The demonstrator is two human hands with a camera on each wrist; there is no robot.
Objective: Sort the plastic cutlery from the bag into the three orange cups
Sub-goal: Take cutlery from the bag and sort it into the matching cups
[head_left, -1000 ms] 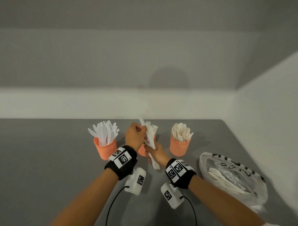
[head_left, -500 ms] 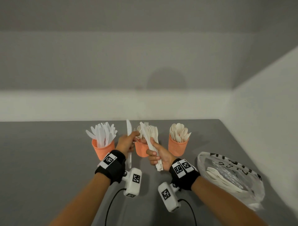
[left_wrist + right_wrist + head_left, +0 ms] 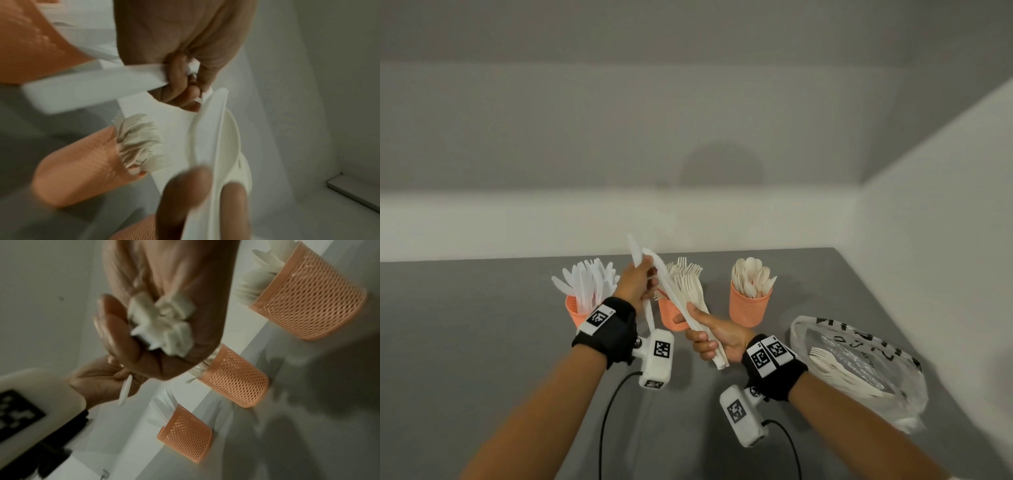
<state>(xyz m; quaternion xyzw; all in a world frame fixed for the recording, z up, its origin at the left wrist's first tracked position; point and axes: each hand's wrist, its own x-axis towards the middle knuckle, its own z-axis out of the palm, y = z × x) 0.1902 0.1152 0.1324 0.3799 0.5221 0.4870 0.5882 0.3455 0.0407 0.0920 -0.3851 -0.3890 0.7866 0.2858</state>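
Three orange mesh cups stand in a row: the left cup (image 3: 574, 312) holds knives, the middle cup (image 3: 668, 317) forks, the right cup (image 3: 749, 310) spoons. My right hand (image 3: 700, 330) grips a bundle of white cutlery (image 3: 681, 298) by the handles, in front of the middle cup. My left hand (image 3: 648, 278) pinches a single white knife (image 3: 635, 251) that points up, and its fingers touch the tip of a knife in the bundle. In the right wrist view, the bundle's handle ends (image 3: 164, 327) stick out of my right hand (image 3: 144, 331). The left hand (image 3: 98, 379) holds the knife (image 3: 125, 391).
A clear plastic bag (image 3: 859, 363) with black print lies at the right, with more cutlery inside. A white wall borders the grey table (image 3: 465, 325) on the right and at the back. Cables from the wrist cameras trail over the table near me.
My left hand pulled one knife out of the bundle and to the left. It has now come back to the bundle's top with that knife still in it. My right hand has kept its grip.
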